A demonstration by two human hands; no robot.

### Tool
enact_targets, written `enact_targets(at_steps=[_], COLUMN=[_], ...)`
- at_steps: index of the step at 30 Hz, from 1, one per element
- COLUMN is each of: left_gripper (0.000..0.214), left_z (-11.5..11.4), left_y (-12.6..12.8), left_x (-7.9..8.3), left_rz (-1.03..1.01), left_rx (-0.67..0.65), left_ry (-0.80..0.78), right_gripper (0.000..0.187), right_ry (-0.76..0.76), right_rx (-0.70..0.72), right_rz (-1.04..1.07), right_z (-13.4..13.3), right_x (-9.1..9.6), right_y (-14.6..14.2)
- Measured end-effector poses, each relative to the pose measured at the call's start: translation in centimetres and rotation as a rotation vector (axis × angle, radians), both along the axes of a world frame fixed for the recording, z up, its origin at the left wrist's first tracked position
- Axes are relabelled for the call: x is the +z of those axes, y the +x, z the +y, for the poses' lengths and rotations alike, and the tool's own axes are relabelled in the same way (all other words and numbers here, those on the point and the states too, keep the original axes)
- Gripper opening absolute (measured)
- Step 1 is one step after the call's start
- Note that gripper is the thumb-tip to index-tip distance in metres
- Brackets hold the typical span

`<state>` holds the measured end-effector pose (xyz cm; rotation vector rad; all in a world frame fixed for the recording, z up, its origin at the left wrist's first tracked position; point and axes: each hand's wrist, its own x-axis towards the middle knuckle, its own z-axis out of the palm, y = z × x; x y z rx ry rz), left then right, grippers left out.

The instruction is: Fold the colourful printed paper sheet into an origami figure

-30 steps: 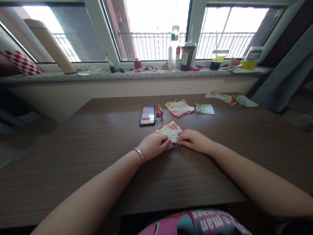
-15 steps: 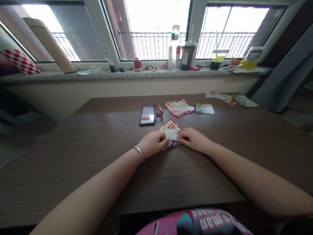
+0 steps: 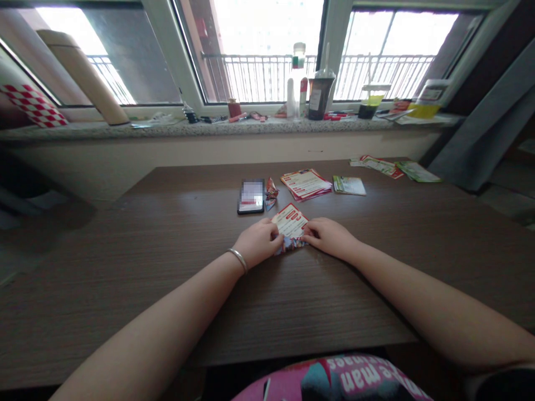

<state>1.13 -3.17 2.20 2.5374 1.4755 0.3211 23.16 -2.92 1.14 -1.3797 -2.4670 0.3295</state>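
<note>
A printed paper card (image 3: 291, 220) with red and cream blocks lies on the brown table between my hands, its near edge folded up into a pleated strip (image 3: 294, 243) with a bluish pattern. My left hand (image 3: 258, 240) is closed on the left end of that fold, thumb toward the middle. On the right end, my right hand (image 3: 328, 236) pinches the same paper with thumb and fingers curled. A silver bangle (image 3: 238, 260) circles my left wrist. Just beyond the paper lies a small folded paper piece (image 3: 271, 193), red and blue, beside a phone (image 3: 251, 196).
A stack of similar cards (image 3: 306, 184) lies past my hands, with a small pad (image 3: 349, 185) to its right. More leaflets (image 3: 418, 171) rest at the table's far right. Bottles and a drink cup (image 3: 319, 96) stand on the granite windowsill (image 3: 259, 128).
Both hands stay on the paper and have shifted very slightly. My left fingers have drawn back a little, showing more of the pleated edge.
</note>
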Motion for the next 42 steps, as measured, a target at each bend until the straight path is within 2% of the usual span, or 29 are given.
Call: enact_targets(at_steps=[8,19,26,42], left_gripper=[0.027,0.03,0.025,0.022], left_z=[0.47,0.56,0.16,0.26], left_y=[-0.09,0.02,0.36,0.38], left_x=[0.29,0.13,0.12,0.14], left_rz=[0.002,0.121,0.17,0.171], left_rx=[-0.012,-0.024,-0.017,0.008], left_ry=[-0.062,0.006,0.053,0.028], right_gripper=[0.026,0.023,0.021,0.022], right_ry=[-0.012,0.008,-0.007,-0.029], right_rx=[-0.049,-0.078,-0.089,-0.117], right_rz=[-0.035,-0.093,-0.086,-0.094], right_z=[0.05,0.0,0.0,-0.15], right_x=[-0.13,0.19,0.32,0.51], right_y=[0.06,-0.3,-0.52,-0.43])
